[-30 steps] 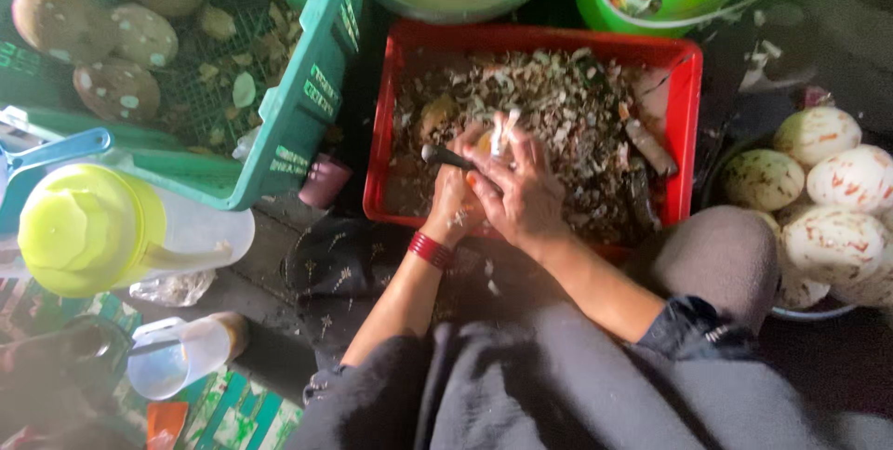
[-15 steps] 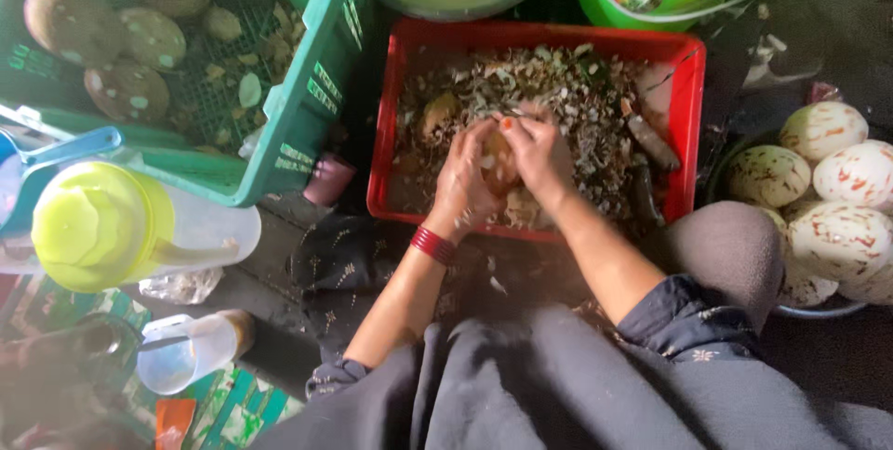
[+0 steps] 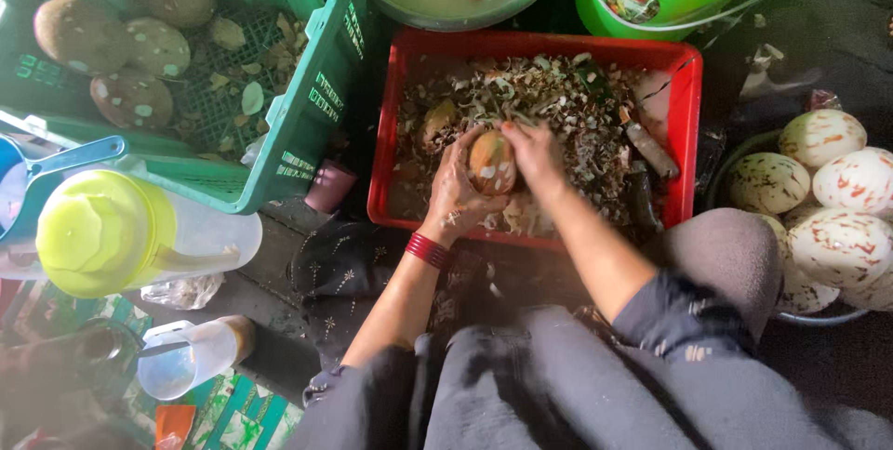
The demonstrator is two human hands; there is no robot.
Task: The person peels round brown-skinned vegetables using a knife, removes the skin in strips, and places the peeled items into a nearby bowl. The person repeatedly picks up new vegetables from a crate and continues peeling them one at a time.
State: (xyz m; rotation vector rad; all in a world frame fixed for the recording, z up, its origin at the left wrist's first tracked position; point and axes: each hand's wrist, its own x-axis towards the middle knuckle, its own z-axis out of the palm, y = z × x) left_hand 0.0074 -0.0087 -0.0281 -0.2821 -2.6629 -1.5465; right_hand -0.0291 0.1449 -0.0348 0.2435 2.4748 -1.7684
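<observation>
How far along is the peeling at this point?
Done: pale peeled pieces fill the bowl on the right, and peelings cover the red tray. In hand: the left hand and right hand grip one brown fruit over the tray. Left: several brown unpeeled ones sit in the green crate.

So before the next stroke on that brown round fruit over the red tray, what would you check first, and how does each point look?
1. Brown fruit gripped by both hands: ok, left hand cups it, right hand presses its side.
2. Fruit over the red tray so scraps land inside: ok.
3. Room for more peelings: ok, though well filled.
4. Blade position: cannot tell, none visible.
5. Bowl of peeled white fruits close by: ok, beside the right knee.
</observation>
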